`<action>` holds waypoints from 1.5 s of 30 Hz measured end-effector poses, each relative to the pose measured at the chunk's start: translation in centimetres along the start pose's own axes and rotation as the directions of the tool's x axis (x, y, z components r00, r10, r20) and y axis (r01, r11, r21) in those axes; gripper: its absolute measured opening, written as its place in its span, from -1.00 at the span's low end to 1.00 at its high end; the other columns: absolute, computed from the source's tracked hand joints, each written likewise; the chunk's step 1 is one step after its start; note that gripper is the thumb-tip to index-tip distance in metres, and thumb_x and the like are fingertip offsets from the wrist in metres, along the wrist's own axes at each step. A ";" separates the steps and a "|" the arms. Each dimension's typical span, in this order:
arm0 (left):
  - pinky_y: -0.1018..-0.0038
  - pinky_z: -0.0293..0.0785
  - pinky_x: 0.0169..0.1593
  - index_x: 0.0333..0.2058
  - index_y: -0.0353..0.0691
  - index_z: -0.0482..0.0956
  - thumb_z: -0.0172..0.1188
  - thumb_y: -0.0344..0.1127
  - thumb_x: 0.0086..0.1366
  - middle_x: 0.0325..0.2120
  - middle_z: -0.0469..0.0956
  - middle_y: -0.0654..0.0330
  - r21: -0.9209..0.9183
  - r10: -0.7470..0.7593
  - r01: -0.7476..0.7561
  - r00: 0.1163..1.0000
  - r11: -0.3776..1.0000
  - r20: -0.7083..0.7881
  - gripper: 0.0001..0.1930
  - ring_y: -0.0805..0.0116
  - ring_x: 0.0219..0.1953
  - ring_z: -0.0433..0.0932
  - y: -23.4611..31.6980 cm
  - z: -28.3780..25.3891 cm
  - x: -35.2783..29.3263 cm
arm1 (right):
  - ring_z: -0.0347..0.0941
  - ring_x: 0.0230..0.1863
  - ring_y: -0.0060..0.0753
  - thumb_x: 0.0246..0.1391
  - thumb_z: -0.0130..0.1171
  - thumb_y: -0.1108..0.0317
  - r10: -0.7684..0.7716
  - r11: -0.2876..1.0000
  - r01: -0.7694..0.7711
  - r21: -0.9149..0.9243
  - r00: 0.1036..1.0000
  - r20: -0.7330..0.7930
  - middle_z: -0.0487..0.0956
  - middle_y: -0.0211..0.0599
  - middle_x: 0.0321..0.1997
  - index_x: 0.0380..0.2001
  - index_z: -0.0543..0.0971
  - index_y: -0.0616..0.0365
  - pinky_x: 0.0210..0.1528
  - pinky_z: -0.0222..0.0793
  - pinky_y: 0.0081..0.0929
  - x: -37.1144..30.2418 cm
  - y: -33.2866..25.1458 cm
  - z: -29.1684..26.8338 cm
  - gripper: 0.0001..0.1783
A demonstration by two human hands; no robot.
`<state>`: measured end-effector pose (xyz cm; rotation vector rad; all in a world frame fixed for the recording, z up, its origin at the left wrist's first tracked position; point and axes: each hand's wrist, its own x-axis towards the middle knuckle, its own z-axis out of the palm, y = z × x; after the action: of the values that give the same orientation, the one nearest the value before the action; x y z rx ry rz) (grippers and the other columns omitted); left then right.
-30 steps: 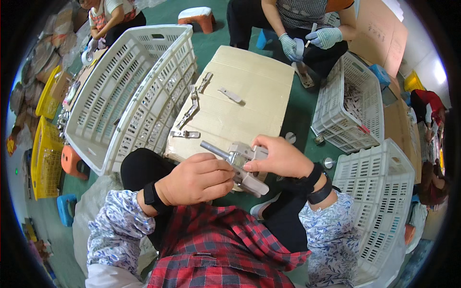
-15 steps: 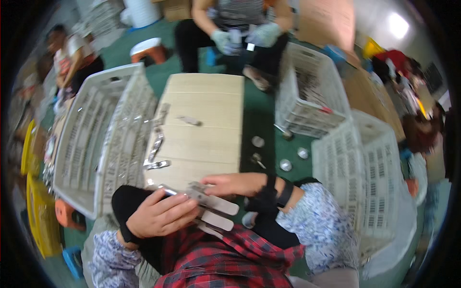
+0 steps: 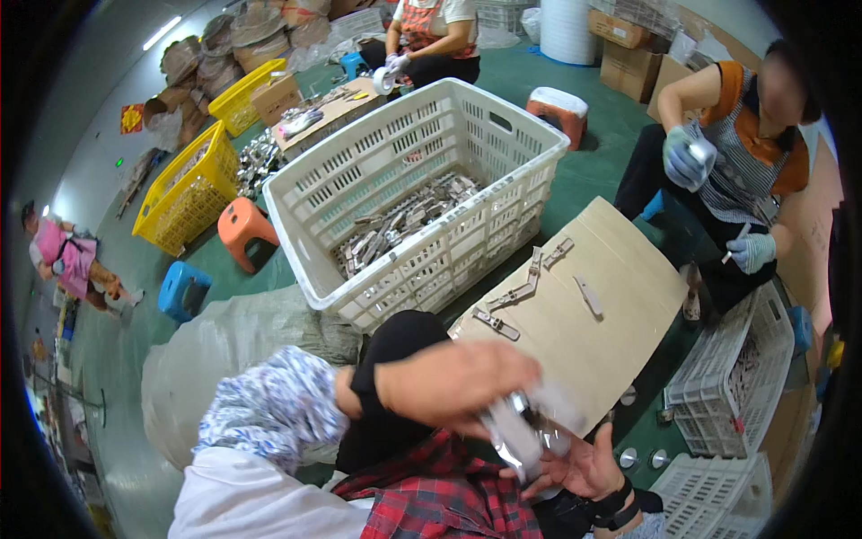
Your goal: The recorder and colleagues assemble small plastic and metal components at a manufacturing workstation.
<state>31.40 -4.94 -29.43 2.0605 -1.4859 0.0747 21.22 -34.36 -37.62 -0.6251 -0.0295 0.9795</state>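
Observation:
My left hand (image 3: 453, 382), smeared by motion, is closed over several flat, shiny metal pieces (image 3: 516, 436) with rounded ends, above my lap. Its fingertips are partly hidden behind the blur. My right hand (image 3: 579, 467) lies just below them, palm up, thumb raised and fingers apart, with the pieces close against its fingers. Ahead of my knees is a cardboard sheet (image 3: 620, 301). A short row of jointed metal pieces (image 3: 516, 292) lies on its left part, and a single slim piece (image 3: 588, 296) lies farther right.
A big white crate (image 3: 422, 260) holding many metal pieces stands left of the cardboard. At right are another white crate (image 3: 718, 395) and, nearer, a third (image 3: 709, 494). A gloved co-worker (image 3: 736, 171) sits across. Orange (image 3: 242, 229) and blue stools (image 3: 184, 292) stand at left.
The view has swung left, bringing the left crate's contents into sight. My left hand has lifted over the pieces with them in it; my right hand has turned palm up and loosened its fingers.

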 end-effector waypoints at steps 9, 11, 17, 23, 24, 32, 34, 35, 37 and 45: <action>0.16 0.42 0.09 0.12 -0.31 0.36 0.34 0.16 0.08 -0.05 0.50 -0.15 0.343 -0.922 0.928 0.254 0.147 -0.292 -0.21 -0.11 0.04 0.48 -22.0 -10.4 -12.5 | 0.47 0.11 -0.25 0.29 0.03 -0.09 -0.139 0.949 0.106 -0.296 0.986 -0.093 0.51 -0.05 0.13 0.24 0.29 0.37 0.21 0.32 -0.28 -2.9 -3.8 -0.5 -0.26; 0.16 0.41 0.07 0.14 -0.30 0.35 0.38 0.06 0.08 -0.02 0.48 -0.15 0.476 -0.963 0.872 0.216 0.116 -0.161 -0.23 -0.13 0.03 0.47 -23.5 -8.9 -14.1 | 0.47 0.12 -0.22 0.29 0.08 0.01 -0.106 0.945 0.057 -0.321 0.985 -0.135 0.50 -0.02 0.13 0.24 0.27 0.36 0.21 0.34 -0.28 -3.0 -4.0 -1.7 -0.31; 0.15 0.40 0.09 0.15 -0.32 0.35 0.35 0.09 0.08 -0.03 0.49 -0.16 0.413 -0.993 0.905 0.115 0.106 0.003 -0.21 -0.12 0.05 0.47 -26.4 -6.0 -15.1 | 0.51 0.03 -0.36 0.35 -0.01 0.17 -0.014 0.972 -0.037 -0.231 0.977 -0.212 0.56 -0.11 0.04 0.20 0.33 0.34 0.07 0.40 -0.42 -1.9 -5.0 -6.3 -0.48; 0.19 0.42 0.07 0.11 -0.32 0.43 0.37 0.25 -0.03 -0.02 0.55 -0.15 0.326 -0.982 0.943 0.008 0.070 0.189 -0.12 -0.07 0.03 0.52 -26.5 -7.4 -15.7 | 0.49 0.01 -0.47 0.37 -0.05 0.17 0.056 0.973 -0.135 -0.187 0.924 -0.379 0.56 -0.24 0.02 0.22 0.35 0.25 0.02 0.40 -0.51 -0.5 -3.9 -9.0 -0.51; 0.19 0.41 0.08 0.10 -0.32 0.44 0.36 0.26 -0.03 -0.02 0.55 -0.15 0.325 -0.984 0.945 -0.020 0.039 0.176 -0.13 -0.06 0.03 0.52 -26.3 -6.7 -16.3 | 0.49 0.00 -0.48 0.37 -0.03 0.15 0.096 0.970 -0.177 -0.164 0.906 -0.411 0.56 -0.28 0.02 0.22 0.36 0.22 0.03 0.39 -0.53 -0.2 -3.7 -8.7 -0.51; 0.18 0.43 0.02 -0.09 -0.39 0.51 0.32 0.27 0.03 -0.13 0.56 -0.22 0.304 -0.980 0.943 -0.175 -0.138 0.097 -0.23 -0.12 -0.05 0.53 -23.5 -7.1 -12.1 | 0.52 -0.08 -0.49 0.34 0.03 0.12 0.211 0.949 -0.286 -0.135 0.891 -0.402 0.58 -0.28 0.00 0.17 0.40 0.24 -0.10 0.37 -0.55 1.4 -0.4 -7.6 -0.51; 0.17 0.43 0.01 -0.10 -0.39 0.50 0.32 0.26 0.04 -0.15 0.56 -0.21 0.285 -0.989 0.951 -0.138 -0.117 0.053 -0.25 -0.13 -0.06 0.53 -23.4 -6.6 -12.6 | 0.52 -0.08 -0.49 0.33 0.04 0.12 0.231 0.937 -0.305 -0.171 0.907 -0.353 0.58 -0.28 -0.01 0.17 0.40 0.25 -0.09 0.37 -0.55 1.0 0.5 -8.3 -0.50; 0.15 0.43 0.01 -0.10 -0.40 0.50 0.32 0.25 0.06 -0.17 0.56 -0.21 0.269 -0.995 0.959 -0.096 -0.089 0.012 -0.26 -0.13 -0.07 0.53 -23.4 -6.3 -12.9 | 0.52 -0.08 -0.48 0.32 0.05 0.12 0.248 0.926 -0.318 -0.203 0.919 -0.308 0.59 -0.27 -0.02 0.18 0.39 0.25 -0.08 0.38 -0.54 0.8 0.8 -8.6 -0.49; 0.16 0.43 0.00 -0.11 -0.40 0.48 0.31 0.21 0.10 -0.18 0.56 -0.20 0.265 -0.998 0.962 -0.048 -0.059 -0.051 -0.30 -0.14 -0.09 0.53 -22.9 -4.5 -14.5 | 0.52 -0.05 -0.47 0.31 0.07 0.14 0.206 0.934 -0.273 -0.233 0.939 -0.275 0.58 -0.26 0.00 0.19 0.38 0.26 -0.03 0.39 -0.53 1.0 0.1 -9.1 -0.49; 0.22 0.40 0.07 0.02 -0.47 0.44 0.35 -0.09 0.14 -0.13 0.56 -0.24 -0.288 -0.898 0.953 -0.046 0.091 -0.437 -0.38 -0.08 -0.04 0.54 -20.9 -2.8 -15.8 | 0.52 -0.06 -0.45 0.27 0.11 0.36 -0.164 0.826 -0.104 -0.554 0.896 -0.412 0.59 -0.18 -0.04 0.13 0.42 0.32 0.03 0.41 -0.49 -1.7 -4.3 -9.8 -0.58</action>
<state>44.73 14.11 -41.94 2.3952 0.5653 0.1469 26.44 -42.05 -43.09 -1.3924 0.0801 0.7679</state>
